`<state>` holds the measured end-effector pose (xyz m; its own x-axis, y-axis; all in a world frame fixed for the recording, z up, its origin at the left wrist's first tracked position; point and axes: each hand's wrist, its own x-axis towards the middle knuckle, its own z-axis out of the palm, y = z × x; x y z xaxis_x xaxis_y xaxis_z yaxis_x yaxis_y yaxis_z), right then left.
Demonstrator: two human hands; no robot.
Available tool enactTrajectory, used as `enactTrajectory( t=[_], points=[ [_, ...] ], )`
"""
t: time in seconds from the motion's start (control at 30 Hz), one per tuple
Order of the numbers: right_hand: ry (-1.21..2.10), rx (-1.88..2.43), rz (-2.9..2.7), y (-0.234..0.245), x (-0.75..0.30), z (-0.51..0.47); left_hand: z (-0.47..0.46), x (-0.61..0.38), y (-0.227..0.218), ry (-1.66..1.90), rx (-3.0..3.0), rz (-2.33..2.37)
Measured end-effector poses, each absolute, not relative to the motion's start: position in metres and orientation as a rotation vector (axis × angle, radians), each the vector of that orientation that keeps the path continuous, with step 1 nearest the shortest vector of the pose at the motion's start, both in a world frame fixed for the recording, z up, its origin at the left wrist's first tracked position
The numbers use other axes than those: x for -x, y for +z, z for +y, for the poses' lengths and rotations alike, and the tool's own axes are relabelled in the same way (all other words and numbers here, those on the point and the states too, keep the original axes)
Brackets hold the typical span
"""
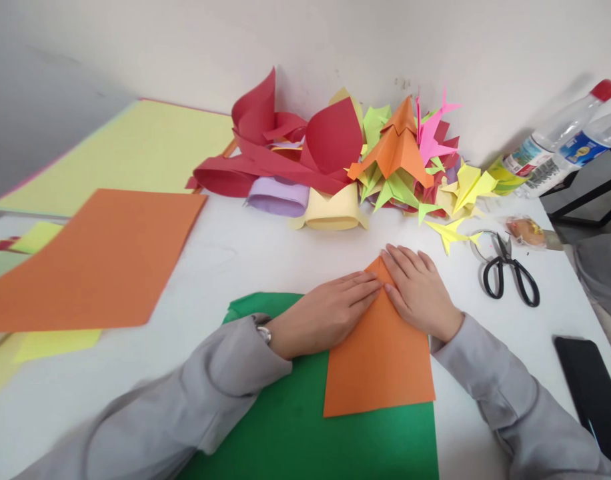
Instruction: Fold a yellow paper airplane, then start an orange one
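Note:
A sheet of orange paper (380,367) lies on a larger green sheet (305,433), its far end folded to a point. My left hand (330,313) rests flat on the folded part from the left, fingers stretched towards the tip. From the other side my right hand (418,287) presses on the folded tip and right edge, its fingers extended. The two hands almost meet near the point. Parts of the folds are hidden under my fingers.
Folded paper shapes, among them an orange plane (398,147) and red loops (280,153), pile up by the wall. Black-handled scissors (510,273), a phone (593,393) and bottles (540,140) are on the right. Another orange sheet (105,267) lies left.

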<state>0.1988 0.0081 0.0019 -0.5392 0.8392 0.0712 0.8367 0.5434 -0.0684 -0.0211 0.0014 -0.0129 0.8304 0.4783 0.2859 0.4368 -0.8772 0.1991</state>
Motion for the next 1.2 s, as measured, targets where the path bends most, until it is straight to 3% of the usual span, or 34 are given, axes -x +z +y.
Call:
enactTrajectory(
  t=[1.2],
  points=[
    [0.051,1.496,-2.634,0.0018,-0.197,0.0084,-0.0004,0.0179,-0.0113,0.487,-2.891,0.741]
  ],
)
